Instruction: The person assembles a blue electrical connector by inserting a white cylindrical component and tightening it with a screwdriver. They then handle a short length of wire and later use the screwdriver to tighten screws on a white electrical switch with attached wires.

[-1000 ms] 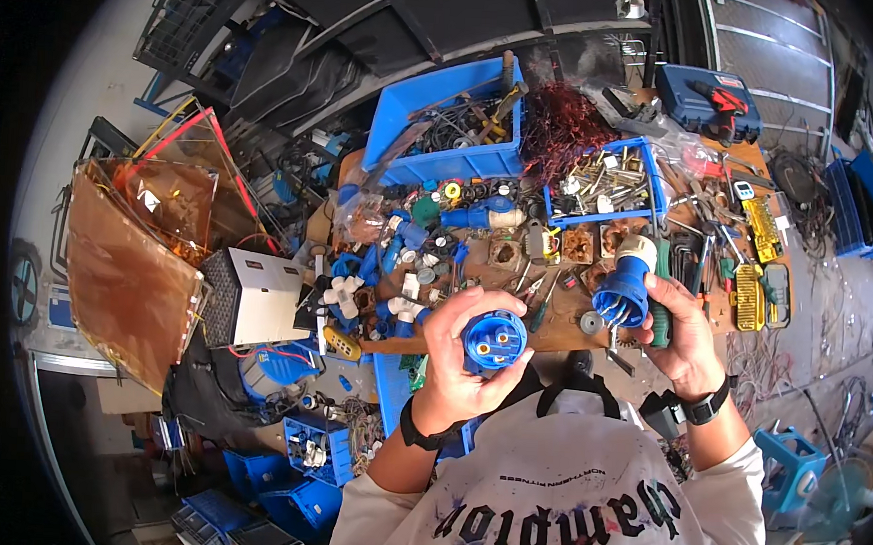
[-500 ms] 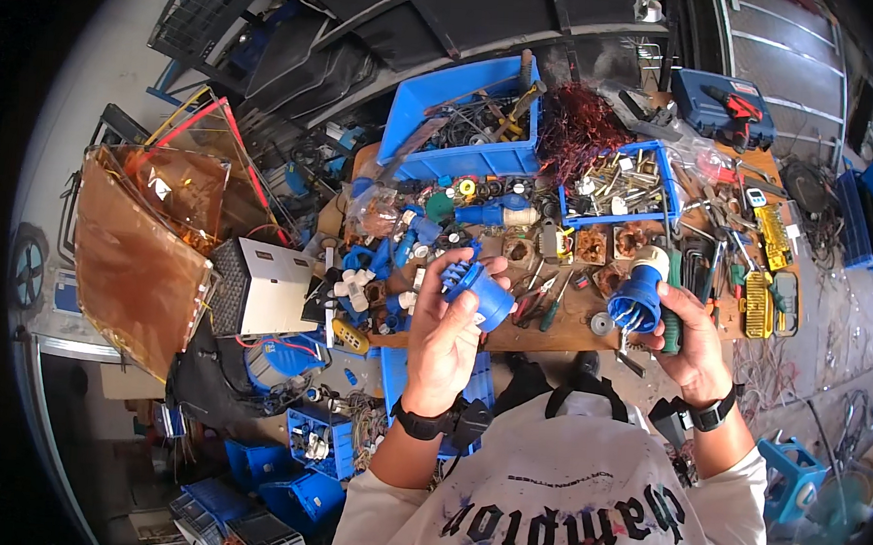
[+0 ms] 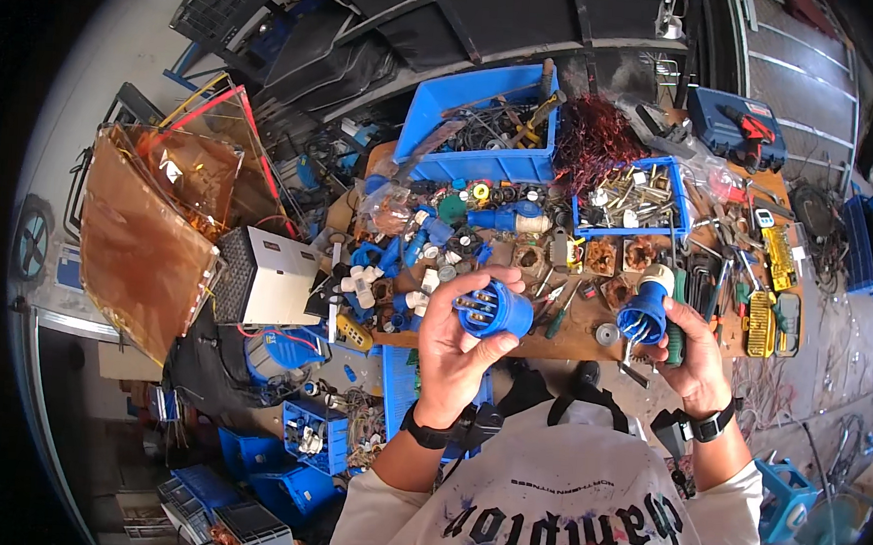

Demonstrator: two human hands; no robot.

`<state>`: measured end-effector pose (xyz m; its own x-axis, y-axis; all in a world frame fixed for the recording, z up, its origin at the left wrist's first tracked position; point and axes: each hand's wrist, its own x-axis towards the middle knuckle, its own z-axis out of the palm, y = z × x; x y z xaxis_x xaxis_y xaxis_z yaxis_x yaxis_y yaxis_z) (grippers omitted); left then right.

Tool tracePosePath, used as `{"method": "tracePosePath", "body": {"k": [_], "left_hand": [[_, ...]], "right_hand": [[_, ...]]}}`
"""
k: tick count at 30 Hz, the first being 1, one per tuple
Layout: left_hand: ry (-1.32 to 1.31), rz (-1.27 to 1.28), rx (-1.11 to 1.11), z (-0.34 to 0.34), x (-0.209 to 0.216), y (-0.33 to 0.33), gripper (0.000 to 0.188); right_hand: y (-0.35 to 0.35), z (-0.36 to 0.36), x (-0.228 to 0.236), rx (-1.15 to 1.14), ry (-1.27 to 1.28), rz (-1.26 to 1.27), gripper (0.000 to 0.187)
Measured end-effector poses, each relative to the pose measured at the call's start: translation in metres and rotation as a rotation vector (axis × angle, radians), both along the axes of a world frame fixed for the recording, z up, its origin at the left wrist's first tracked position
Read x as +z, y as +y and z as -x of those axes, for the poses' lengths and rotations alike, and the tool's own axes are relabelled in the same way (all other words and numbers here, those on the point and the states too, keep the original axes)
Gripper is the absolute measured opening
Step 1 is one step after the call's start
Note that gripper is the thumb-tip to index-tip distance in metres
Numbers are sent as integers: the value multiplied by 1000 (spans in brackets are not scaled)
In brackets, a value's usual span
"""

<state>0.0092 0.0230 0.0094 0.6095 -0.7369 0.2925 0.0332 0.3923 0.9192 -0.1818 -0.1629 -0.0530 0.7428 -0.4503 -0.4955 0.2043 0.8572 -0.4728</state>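
Observation:
In my left hand (image 3: 447, 362) is a round blue industrial plug part (image 3: 511, 314), gripped between thumb and fingers. Its open end is turned up toward me, and several brass pins or terminals show inside. My right hand (image 3: 703, 370) is wrapped around a blue connector housing (image 3: 641, 318) with a cream-white end cap (image 3: 658, 276). The open mouth of that housing tilts down and to the left, with pale wire strands or metal strips visible in it. Both parts are held apart above the near edge of the wooden workbench (image 3: 576, 344).
Beyond my hands stand a large blue bin of tools (image 3: 482, 164) and a blue tray of metal parts (image 3: 631, 230). Blue and white fittings lie at the left. A green-handled tool (image 3: 676, 315), hex keys and a yellow bit case (image 3: 760, 324) lie at the right.
My left hand has rotated its plug part, so the end with the pins now faces me. My right hand keeps its grip on the housing, its mouth turned slightly. The view has shifted a little.

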Motion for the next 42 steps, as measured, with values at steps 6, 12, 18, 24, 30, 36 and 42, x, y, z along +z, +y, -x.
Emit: {"method": "tracePosePath", "body": {"k": [6,12,18,24,30,36,42], "left_hand": [[-258,15,8,1,0,1,55],[49,48,-108,7,6,5,52],[380,128,-259,1,10,5,59],[412,133,-300,-2,10,5,65],[328,109,-296,-4,9,6,64],[25,-30,-112,-1,12,5,60],[-161,23,-153,-6,14,10,50]], "right_hand": [[0,-2,-4,10,21,-3,22],[3,-6,0,-2,74,2,14],[2,-6,-4,-5,74,-6,16],[1,-5,-9,3,50,-12,17],[1,-6,-10,0,49,-25,18],[0,-8,-18,12,51,-35,19],[0,-11,-25,31,91,-81,19]]}}
